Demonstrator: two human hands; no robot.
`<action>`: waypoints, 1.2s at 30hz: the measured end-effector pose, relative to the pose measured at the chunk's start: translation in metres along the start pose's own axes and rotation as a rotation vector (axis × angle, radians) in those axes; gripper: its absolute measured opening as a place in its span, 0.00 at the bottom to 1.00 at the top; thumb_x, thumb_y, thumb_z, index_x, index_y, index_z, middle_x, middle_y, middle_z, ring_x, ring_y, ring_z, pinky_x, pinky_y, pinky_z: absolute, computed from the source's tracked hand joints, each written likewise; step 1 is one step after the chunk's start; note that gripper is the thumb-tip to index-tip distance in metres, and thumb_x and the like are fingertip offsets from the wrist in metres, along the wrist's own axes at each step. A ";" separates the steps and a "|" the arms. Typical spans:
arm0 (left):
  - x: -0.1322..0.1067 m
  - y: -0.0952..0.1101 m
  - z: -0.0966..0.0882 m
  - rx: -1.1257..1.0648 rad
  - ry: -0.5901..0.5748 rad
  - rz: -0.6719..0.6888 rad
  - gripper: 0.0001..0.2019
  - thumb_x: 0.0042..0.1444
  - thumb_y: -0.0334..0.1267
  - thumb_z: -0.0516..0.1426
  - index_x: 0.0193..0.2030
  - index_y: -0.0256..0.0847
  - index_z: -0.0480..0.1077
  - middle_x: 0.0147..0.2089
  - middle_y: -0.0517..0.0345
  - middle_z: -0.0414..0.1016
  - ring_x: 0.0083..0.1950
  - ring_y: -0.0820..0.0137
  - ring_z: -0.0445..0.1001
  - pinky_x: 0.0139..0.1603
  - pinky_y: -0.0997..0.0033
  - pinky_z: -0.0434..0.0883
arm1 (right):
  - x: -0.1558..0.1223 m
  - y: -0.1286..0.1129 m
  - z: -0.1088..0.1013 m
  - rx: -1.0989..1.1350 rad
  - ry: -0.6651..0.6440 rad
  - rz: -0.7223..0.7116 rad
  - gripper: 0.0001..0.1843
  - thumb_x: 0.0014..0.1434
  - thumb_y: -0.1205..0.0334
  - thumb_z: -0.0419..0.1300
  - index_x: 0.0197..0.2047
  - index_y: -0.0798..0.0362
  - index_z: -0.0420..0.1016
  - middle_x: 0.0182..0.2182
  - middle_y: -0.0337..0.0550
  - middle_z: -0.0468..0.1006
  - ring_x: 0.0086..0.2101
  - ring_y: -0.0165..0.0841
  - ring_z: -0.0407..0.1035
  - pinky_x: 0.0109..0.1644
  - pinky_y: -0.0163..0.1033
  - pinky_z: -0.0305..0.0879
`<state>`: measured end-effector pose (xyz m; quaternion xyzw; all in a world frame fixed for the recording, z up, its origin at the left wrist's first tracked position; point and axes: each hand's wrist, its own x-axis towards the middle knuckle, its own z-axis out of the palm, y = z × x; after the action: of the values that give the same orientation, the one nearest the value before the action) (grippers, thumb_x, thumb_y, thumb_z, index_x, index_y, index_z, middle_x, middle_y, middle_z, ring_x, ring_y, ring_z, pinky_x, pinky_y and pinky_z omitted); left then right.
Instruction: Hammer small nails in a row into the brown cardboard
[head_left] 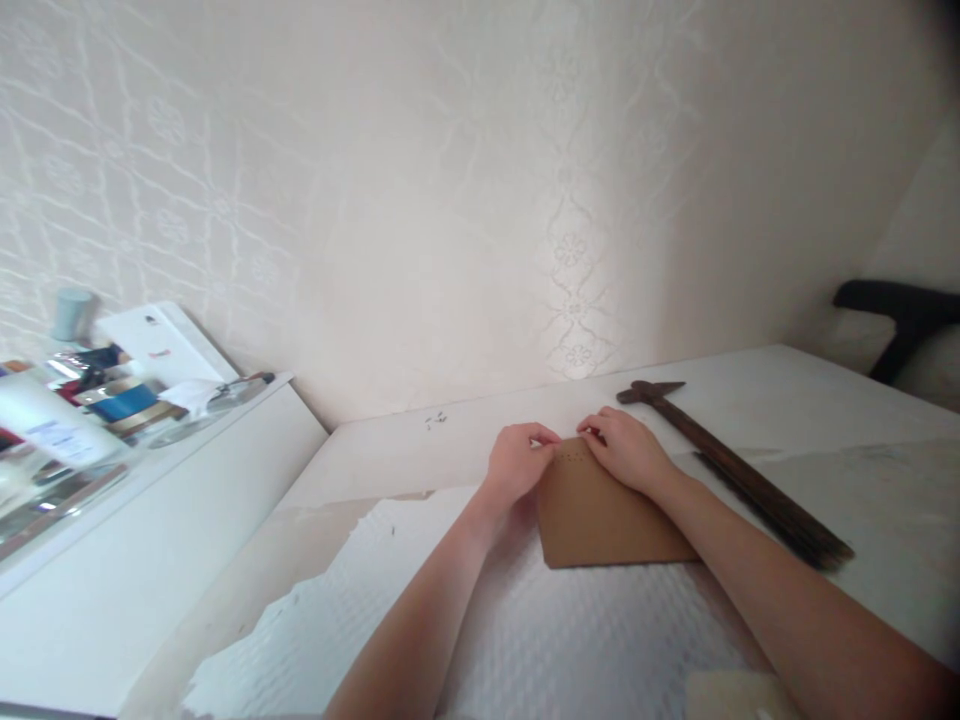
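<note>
Hands: your left hand (521, 462) and right hand (630, 452) each pinch the cardboard (600, 520).
Hammer (750, 478): head near the desk (375, 445) back edge.

Patterned wallpaper (480, 200), white box (169, 345), pale blue container (72, 315)

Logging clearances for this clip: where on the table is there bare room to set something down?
Bare: table right of the hammer; between the small dark pieces and left hand. Crowded: around brown board and right hand; atop cabinet.
</note>
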<state>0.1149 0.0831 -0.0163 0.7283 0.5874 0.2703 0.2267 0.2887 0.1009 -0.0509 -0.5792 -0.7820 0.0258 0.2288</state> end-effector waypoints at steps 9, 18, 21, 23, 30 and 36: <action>-0.006 -0.001 -0.002 0.023 -0.053 0.011 0.06 0.53 0.32 0.58 0.35 0.42 0.77 0.38 0.60 0.80 0.40 0.71 0.76 0.47 0.75 0.71 | 0.002 0.002 0.001 0.013 -0.005 -0.004 0.14 0.61 0.67 0.51 0.40 0.54 0.78 0.37 0.47 0.75 0.39 0.36 0.69 0.43 0.38 0.60; -0.003 -0.010 -0.002 0.020 -0.042 0.023 0.07 0.51 0.30 0.58 0.36 0.42 0.76 0.38 0.59 0.80 0.40 0.71 0.76 0.47 0.74 0.71 | 0.002 0.005 0.002 0.016 0.006 -0.023 0.13 0.61 0.66 0.52 0.39 0.53 0.78 0.36 0.46 0.75 0.38 0.36 0.69 0.41 0.38 0.60; -0.003 -0.011 -0.001 0.015 -0.039 0.049 0.08 0.50 0.29 0.57 0.36 0.42 0.76 0.38 0.60 0.80 0.40 0.72 0.76 0.47 0.74 0.71 | 0.002 0.005 0.001 0.012 0.010 -0.027 0.13 0.61 0.67 0.52 0.39 0.53 0.78 0.36 0.46 0.75 0.37 0.36 0.69 0.41 0.37 0.60; -0.004 -0.009 -0.001 0.021 -0.028 0.060 0.09 0.50 0.29 0.57 0.37 0.42 0.76 0.37 0.60 0.80 0.40 0.71 0.76 0.48 0.73 0.71 | 0.002 0.004 0.001 0.012 0.009 -0.025 0.12 0.60 0.67 0.52 0.39 0.53 0.78 0.36 0.46 0.75 0.37 0.36 0.69 0.41 0.37 0.60; -0.008 -0.005 -0.003 0.078 -0.028 0.067 0.10 0.50 0.30 0.57 0.38 0.43 0.76 0.39 0.61 0.80 0.41 0.71 0.76 0.48 0.73 0.71 | 0.002 0.003 0.000 0.018 -0.010 -0.020 0.13 0.61 0.67 0.52 0.40 0.53 0.78 0.36 0.47 0.75 0.38 0.36 0.69 0.41 0.37 0.60; -0.008 -0.004 -0.003 0.111 -0.034 0.066 0.11 0.50 0.29 0.56 0.39 0.44 0.75 0.39 0.61 0.80 0.43 0.70 0.75 0.49 0.73 0.70 | 0.002 0.004 0.000 0.025 0.000 -0.031 0.13 0.61 0.67 0.51 0.39 0.53 0.78 0.36 0.47 0.75 0.37 0.35 0.69 0.42 0.37 0.60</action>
<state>0.1083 0.0761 -0.0177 0.7633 0.5733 0.2322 0.1866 0.2921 0.1040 -0.0518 -0.5641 -0.7905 0.0320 0.2364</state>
